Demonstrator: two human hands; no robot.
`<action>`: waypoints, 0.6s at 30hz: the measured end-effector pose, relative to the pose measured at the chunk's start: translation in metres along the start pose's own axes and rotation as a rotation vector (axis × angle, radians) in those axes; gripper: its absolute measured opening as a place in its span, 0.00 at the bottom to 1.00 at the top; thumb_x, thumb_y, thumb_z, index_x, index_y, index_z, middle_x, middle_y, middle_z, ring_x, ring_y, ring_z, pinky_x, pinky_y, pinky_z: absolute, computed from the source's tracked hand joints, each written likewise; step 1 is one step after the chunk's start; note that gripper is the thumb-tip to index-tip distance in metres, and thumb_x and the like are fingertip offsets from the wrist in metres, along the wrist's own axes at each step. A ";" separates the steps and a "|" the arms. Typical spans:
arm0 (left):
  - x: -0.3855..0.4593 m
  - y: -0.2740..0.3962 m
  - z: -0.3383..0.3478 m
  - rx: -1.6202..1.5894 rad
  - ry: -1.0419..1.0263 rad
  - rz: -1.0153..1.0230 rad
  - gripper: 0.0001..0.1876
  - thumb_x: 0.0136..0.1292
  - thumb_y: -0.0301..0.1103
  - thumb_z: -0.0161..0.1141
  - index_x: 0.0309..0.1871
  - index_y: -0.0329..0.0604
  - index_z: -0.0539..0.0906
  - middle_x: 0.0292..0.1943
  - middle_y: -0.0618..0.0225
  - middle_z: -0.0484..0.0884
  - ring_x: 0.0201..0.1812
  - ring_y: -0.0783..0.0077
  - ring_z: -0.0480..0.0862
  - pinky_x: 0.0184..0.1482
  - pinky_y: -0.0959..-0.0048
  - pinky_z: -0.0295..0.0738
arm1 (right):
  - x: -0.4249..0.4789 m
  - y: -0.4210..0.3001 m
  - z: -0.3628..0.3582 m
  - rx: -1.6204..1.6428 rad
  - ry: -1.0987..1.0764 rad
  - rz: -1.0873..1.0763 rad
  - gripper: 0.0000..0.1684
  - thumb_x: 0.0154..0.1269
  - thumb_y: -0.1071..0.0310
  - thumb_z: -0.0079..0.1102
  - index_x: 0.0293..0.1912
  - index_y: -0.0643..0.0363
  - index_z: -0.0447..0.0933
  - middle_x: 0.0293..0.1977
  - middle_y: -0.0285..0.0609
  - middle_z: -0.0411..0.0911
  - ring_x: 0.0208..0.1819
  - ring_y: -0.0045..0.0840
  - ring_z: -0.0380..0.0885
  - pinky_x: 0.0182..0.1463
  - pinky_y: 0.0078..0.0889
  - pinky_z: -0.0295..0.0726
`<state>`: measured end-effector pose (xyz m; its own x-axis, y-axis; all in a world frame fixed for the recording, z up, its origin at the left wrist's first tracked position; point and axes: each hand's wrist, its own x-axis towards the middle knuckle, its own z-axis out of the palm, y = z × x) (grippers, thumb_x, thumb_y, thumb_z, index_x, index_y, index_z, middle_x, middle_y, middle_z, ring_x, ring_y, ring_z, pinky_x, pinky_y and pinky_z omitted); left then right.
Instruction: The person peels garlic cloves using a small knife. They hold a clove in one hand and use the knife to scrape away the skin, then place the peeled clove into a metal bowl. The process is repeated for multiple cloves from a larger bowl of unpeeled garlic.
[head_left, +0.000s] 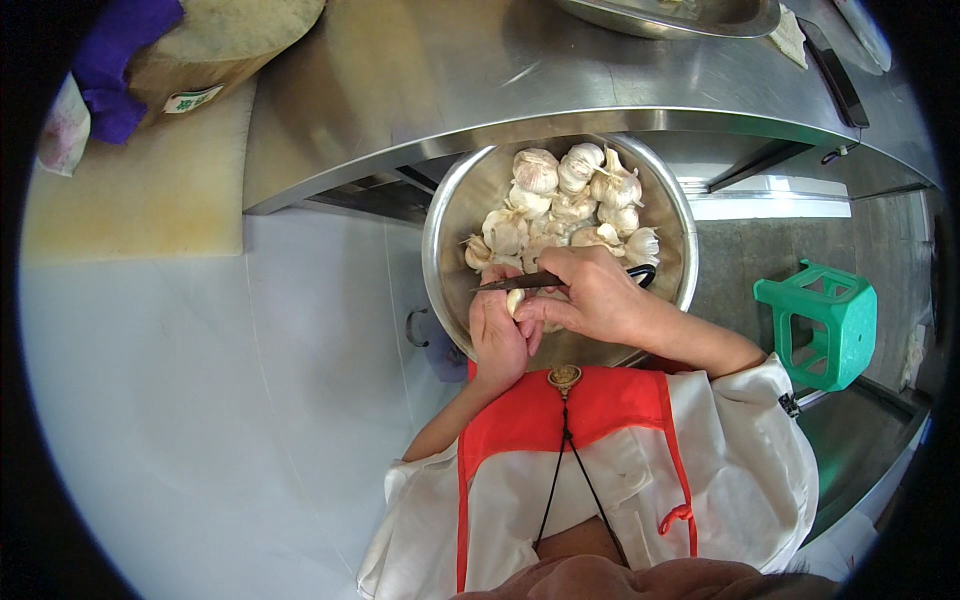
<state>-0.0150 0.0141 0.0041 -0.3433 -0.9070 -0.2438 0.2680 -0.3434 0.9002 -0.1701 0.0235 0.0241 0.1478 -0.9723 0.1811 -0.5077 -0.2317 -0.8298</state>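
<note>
A wide stainless steel bowl (685, 225) lies before me with several whole garlic bulbs (537, 171) in it. Over its near part, my left hand (501, 330) holds a pale garlic clove (514, 301) at its fingers. My right hand (596, 296) grips dark-bladed scissors (525, 281); a black handle loop shows past its knuckles, and the blade points left across the left fingers. The right thumb touches or nearly touches the clove. Whether the blades are apart cannot be told.
Beyond the bowl runs a steel counter edge (525, 129), bearing a metal basin (660, 31) and a dark phone-like object (832, 71). A thick round wooden chopping block (217, 56), purple cloth (120, 64) and pale board (150, 202) are at upper left. A green plastic stool (832, 326) stands right.
</note>
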 end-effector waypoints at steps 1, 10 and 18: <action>0.000 -0.001 -0.001 -0.001 -0.015 0.003 0.18 0.77 0.44 0.31 0.43 0.40 0.68 0.19 0.71 0.69 0.10 0.83 0.59 0.10 0.82 0.53 | 0.000 0.000 0.000 0.002 -0.004 0.000 0.24 0.50 0.55 0.71 0.26 0.66 0.71 0.22 0.56 0.75 0.27 0.50 0.77 0.29 0.42 0.74; 0.000 -0.004 -0.001 -0.072 -0.033 -0.036 0.18 0.76 0.45 0.35 0.44 0.40 0.69 0.18 0.71 0.71 0.10 0.84 0.57 0.10 0.82 0.49 | -0.001 -0.001 0.001 0.106 -0.016 0.065 0.23 0.50 0.57 0.71 0.25 0.66 0.71 0.22 0.56 0.75 0.27 0.50 0.77 0.29 0.41 0.74; 0.001 -0.008 -0.003 -0.041 -0.014 -0.015 0.17 0.76 0.45 0.35 0.42 0.41 0.70 0.17 0.72 0.70 0.10 0.84 0.57 0.11 0.82 0.48 | -0.001 -0.002 0.001 0.048 0.002 0.018 0.23 0.50 0.57 0.71 0.25 0.66 0.70 0.23 0.55 0.74 0.27 0.50 0.76 0.30 0.42 0.74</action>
<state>-0.0150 0.0151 -0.0046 -0.3604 -0.8983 -0.2515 0.2992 -0.3667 0.8809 -0.1683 0.0252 0.0246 0.1370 -0.9764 0.1672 -0.4692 -0.2126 -0.8571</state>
